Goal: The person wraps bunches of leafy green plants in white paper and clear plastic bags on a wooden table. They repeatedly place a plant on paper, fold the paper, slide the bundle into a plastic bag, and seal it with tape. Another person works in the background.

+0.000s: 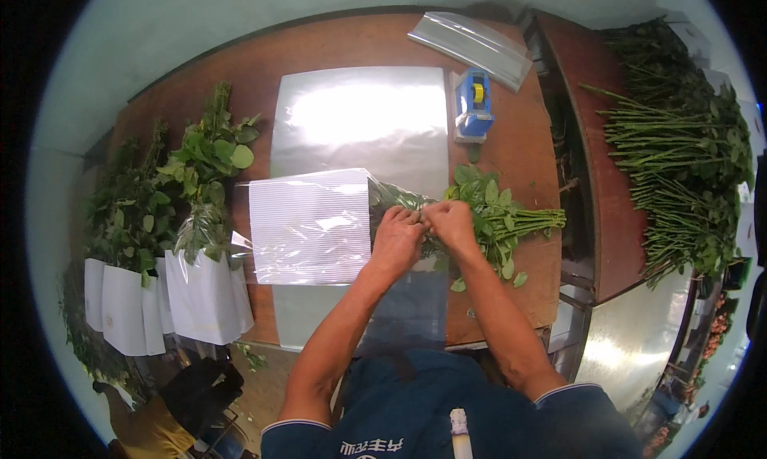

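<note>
A bunch of leafy stems lies sideways before me, its head end inside white ribbed wrapping [308, 231] covered by clear plastic film [395, 192]. The bare green stems [539, 219] point right, with loose leaves [491, 198] spreading outside the film. My left hand [398, 234] curls over the film where it narrows around the bunch. Right beside it, my right hand [452, 219] has its fingers bunched at the film's edge, slightly blurred; the pinched spot is mostly hidden. Beneath lies a stack of clear plastic sheets [359, 141] on the wooden table [335, 42].
A blue tape dispenser [474, 105] with yellow tape stands beyond my right hand. Folded clear film [473, 48] lies at the far right corner. White-wrapped bunches [204, 297] rest at left. Cut stems [635, 141] are piled on the right. Another person [174, 405] is at lower left.
</note>
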Tool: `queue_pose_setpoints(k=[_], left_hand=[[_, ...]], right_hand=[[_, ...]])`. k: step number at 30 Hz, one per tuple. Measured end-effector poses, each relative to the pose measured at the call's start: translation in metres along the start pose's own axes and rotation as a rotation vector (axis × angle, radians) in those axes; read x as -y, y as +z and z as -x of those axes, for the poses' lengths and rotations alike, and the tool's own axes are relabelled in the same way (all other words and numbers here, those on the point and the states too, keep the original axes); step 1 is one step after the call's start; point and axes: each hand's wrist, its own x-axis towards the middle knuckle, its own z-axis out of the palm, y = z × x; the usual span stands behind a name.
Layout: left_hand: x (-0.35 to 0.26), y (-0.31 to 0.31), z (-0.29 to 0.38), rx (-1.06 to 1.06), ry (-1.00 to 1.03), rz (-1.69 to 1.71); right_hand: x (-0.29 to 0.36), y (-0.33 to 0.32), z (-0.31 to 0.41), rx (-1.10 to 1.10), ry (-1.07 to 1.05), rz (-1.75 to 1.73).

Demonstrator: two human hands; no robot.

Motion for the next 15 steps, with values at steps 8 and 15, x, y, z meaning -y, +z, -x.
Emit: queue_pose_setpoints(k=[8, 15], left_hand=[[-0.011, -0.009, -0.002, -0.038, -0.090, 0.021], [-0.008, -0.005, 0.001, 0.010, -0.144, 0.012]], right_hand=[[-0.013, 0.009, -0.005, -0.118, -0.016, 0.319], [-0.027, -0.010, 0.027, 0.117, 0.223, -0.358]])
